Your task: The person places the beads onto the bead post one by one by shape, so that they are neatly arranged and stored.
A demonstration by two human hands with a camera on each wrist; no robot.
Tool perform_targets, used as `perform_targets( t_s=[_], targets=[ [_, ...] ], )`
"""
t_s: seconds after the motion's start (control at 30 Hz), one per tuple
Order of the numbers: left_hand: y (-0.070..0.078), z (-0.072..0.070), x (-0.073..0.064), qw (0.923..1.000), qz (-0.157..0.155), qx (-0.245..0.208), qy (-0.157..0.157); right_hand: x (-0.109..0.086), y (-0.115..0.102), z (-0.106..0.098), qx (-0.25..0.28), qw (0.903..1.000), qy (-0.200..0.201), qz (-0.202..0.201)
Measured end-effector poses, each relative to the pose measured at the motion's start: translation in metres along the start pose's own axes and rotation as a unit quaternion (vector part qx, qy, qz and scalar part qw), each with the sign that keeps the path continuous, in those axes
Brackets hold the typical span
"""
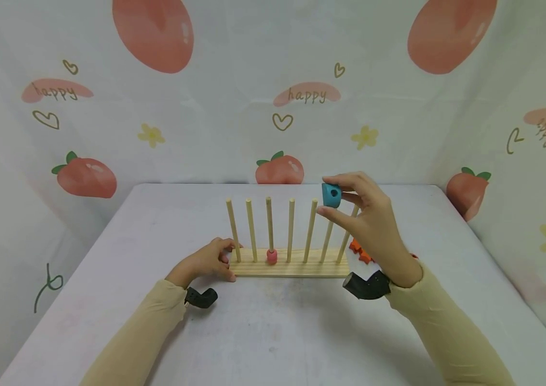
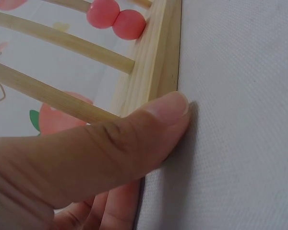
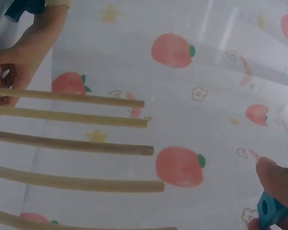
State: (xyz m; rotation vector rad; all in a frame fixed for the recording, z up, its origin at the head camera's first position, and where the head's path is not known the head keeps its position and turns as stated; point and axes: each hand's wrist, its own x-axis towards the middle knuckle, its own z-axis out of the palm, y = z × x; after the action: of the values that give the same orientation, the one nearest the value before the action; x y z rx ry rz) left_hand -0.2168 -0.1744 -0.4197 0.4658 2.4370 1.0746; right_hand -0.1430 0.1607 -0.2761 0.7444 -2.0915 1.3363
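Note:
A wooden peg rack (image 1: pixel 273 269) has several upright rods on a flat base. My left hand (image 1: pixel 210 261) grips the base's left end, its thumb (image 2: pixel 168 108) along the front edge and its fingers partly hidden. On the third rod from the left, a pink bead (image 1: pixel 271 257) sits at the bottom; up close it looks like two pink balls (image 2: pixel 129 24) together. Raised at the height of the rod tops, my right hand (image 1: pixel 369 214) pinches a blue bead (image 1: pixel 331 195) between thumb and fingers. That bead has a rounded side and a hole (image 3: pixel 265 207).
Several orange pieces (image 1: pixel 365 256) lie on the white table (image 1: pixel 273 332) right of the rack, partly behind my right forearm. A bit of something red (image 1: pixel 414 256) shows by that wrist. Behind the table hangs a fruit-print cloth (image 1: pixel 234 128).

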Motion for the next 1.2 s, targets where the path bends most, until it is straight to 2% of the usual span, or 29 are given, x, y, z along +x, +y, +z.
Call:
perform_targets(
  t_s=[0.43, 0.67, 0.93, 1.2],
  targets=[
    [-0.002, 0.0, 0.001, 1.0, -0.002, 0.001, -0.002, 0.022, 0.008, 0.02, 0.003, 0.9975, -0.028, -0.065],
    [0.0, 0.0, 0.001, 1.0, -0.001, 0.008, 0.0, 0.03, 0.016, 0.027, -0.052, 0.9925, -0.06, -0.092],
    [0.001, -0.001, 0.0, 1.0, 0.002, 0.008, -0.001, 0.035, 0.02, 0.031, -0.081, 0.9886, -0.087, -0.092],
    [0.001, -0.002, 0.0, 1.0, 0.007, 0.006, -0.002, 0.036, 0.025, 0.033, -0.079, 0.99, -0.1, -0.06]
  ],
)
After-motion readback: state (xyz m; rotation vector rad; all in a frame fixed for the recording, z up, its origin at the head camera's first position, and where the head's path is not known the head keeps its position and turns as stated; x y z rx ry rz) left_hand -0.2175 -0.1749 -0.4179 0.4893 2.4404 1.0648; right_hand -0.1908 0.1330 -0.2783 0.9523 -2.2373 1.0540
